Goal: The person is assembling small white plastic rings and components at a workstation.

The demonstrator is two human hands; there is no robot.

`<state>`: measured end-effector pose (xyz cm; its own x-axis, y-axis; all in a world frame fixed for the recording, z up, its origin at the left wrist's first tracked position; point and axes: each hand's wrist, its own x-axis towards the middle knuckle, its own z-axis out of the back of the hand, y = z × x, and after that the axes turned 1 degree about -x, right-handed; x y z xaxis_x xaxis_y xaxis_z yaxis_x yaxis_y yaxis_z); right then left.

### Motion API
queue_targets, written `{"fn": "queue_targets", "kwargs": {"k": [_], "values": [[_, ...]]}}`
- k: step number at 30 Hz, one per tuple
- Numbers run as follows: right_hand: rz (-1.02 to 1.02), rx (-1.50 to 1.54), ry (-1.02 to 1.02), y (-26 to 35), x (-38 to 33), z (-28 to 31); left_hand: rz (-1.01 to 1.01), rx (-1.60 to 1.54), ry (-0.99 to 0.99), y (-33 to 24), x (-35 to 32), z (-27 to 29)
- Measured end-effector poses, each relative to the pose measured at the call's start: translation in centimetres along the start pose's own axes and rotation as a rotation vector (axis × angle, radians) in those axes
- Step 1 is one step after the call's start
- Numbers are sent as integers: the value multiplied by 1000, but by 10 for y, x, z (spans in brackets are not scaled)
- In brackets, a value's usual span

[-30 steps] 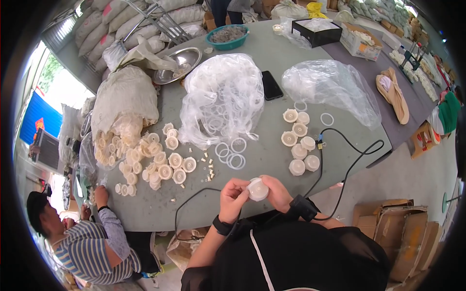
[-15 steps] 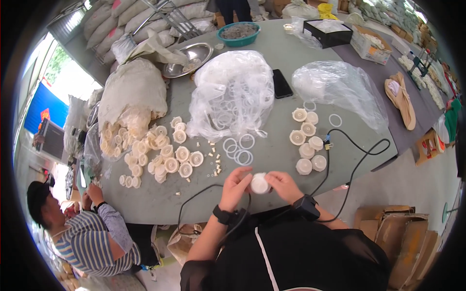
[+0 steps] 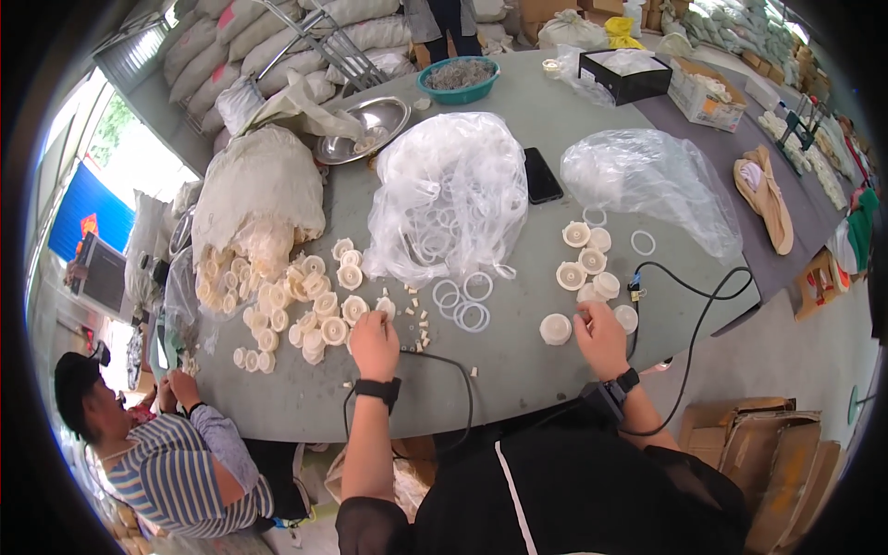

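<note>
My left hand (image 3: 373, 343) rests knuckles-up at the near edge of a spread of white round caps (image 3: 305, 310), its curled fingers touching them; whether it grips one is hidden. My right hand (image 3: 599, 339) lies on the grey table (image 3: 518, 370) with fingers apart, just below a small group of white caps (image 3: 585, 264). One white cap (image 3: 555, 328) lies alone beside its fingers. Clear plastic rings (image 3: 467, 301) and small white bits (image 3: 418, 328) lie between my hands. Both wrists wear black bands.
A clear bag of rings (image 3: 453, 190), a sack spilling caps (image 3: 250, 199) and a second clear bag (image 3: 647, 176) sit further back. A black phone (image 3: 542, 176), steel bowl (image 3: 365, 120), teal basin (image 3: 458, 79) and black cables (image 3: 694, 305) are there. A person in a striped shirt (image 3: 176, 472) crouches at lower left.
Both hands held one white cap together in front of me. Now they are apart: the left has gone to the cap pile, the right to the group of caps, with a cap lying beside it.
</note>
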<state>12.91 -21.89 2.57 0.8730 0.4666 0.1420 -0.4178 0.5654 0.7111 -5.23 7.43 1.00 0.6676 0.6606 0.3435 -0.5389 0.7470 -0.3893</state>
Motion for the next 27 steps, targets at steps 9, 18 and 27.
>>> {"fn": "queue_targets", "kwargs": {"k": [9, 18, 27], "values": [[-239, 1115, 736, 32, -17, -51, 249, -1357, 773, -86, -18, -15], [-386, 997, 581, 17, -21, -51, -198, -23, 270, -69, 4, -60], [-444, 1034, 492, 11, -18, -52, 67, -537, 369, -82, -1, -39]]}}
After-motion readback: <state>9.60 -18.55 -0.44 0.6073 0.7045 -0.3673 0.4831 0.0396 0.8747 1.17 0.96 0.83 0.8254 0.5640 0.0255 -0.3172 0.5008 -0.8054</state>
